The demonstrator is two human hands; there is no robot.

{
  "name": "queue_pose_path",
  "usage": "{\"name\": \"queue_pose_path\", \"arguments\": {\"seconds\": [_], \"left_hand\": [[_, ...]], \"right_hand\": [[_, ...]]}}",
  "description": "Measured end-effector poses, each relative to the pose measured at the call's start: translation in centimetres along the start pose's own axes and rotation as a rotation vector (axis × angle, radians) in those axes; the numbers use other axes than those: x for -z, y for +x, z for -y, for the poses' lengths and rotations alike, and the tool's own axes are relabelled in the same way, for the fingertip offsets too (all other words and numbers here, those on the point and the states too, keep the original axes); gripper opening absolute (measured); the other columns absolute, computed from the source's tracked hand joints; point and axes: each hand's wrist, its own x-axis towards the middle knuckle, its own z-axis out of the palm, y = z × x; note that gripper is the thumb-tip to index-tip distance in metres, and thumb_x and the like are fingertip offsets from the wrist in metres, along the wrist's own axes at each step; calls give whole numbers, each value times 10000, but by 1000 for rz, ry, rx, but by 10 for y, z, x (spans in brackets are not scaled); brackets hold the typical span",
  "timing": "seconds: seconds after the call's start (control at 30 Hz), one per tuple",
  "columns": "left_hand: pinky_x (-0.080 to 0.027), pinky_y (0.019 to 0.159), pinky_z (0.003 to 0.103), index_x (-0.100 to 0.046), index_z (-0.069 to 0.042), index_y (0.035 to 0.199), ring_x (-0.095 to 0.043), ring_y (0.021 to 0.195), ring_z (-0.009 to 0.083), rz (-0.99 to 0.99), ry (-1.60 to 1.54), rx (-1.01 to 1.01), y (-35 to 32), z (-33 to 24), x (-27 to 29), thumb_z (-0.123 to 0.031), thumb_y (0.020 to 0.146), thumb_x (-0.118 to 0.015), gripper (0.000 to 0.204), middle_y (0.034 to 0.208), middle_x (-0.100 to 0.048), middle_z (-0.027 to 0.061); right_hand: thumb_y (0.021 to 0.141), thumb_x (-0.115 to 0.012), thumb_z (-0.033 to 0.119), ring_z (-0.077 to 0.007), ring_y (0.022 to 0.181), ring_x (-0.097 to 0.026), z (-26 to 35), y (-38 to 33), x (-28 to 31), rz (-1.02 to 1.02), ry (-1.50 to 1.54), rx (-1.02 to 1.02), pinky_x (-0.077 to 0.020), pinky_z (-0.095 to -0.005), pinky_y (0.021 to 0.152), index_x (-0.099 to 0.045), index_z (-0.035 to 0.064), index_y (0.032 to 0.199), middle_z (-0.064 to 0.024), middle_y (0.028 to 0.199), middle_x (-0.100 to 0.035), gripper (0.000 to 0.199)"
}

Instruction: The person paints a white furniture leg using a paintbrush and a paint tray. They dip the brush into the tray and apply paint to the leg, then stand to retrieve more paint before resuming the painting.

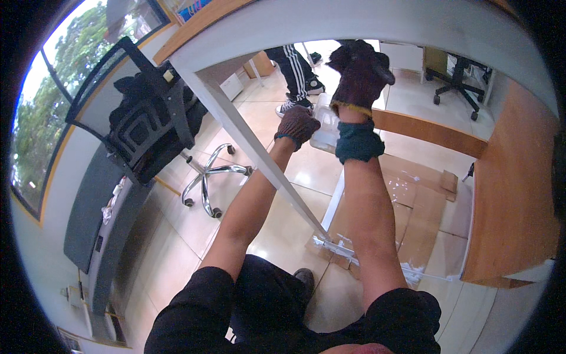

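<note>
12 o'clock: brown-gloved left hand [298, 125] grasping translucent rectangular plastic tub [324, 127] | 1 o'clock: dark-gloved right hand [362, 75] by white-railed wooden surface [205, 25], grip cannot tell

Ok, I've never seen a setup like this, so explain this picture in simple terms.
There is no machine here: a person is working in dark knitted gloves. The picture looks down from a fisheye camera on the head, so straight edges bend. The left hand is curled at the edge of a translucent plastic container; how it grips is unclear. The right hand is by the white frame of a wood-topped table; whether it holds anything can't be made out. On the pale tiled floor lies flattened brown cardboard with white smears. A black office chair stands to the left, and another person's striped trouser leg shows beyond.
</note>
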Motion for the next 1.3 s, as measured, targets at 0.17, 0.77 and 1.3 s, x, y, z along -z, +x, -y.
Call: {"name": "queue_pose_path", "arguments": {"seconds": [0.17,0.77,1.3], "left_hand": [[-479,693,440,-645,-19,887,-618,788,366,-130,17,-177,-1,10,-3,-291,758,-571,310,821,-626,233],[-493,677,412,-653,1,773,-622,745,369,-127,1,-57,0,22,-2,-385,703,-609,395,793,-631,232],[-494,645,407,-648,-16,827,-626,698,346,-191,-86,-69,-9,1,8,-280,726,-594,288,809,-647,191]], "right_hand": [[847,-579,150,-205,847,-571,14,-63,-6,-69,-233,-9,-455,-355,792,-570,96,987,-100,904,-604,150],[834,-586,58,-174,836,-569,83,-101,7,-4,-253,-111,-497,-281,689,-556,96,1072,-93,956,-548,243],[844,-561,52,-221,890,-576,65,-96,15,155,-676,241,-486,-340,814,-514,30,1123,-141,1023,-587,284]]}}
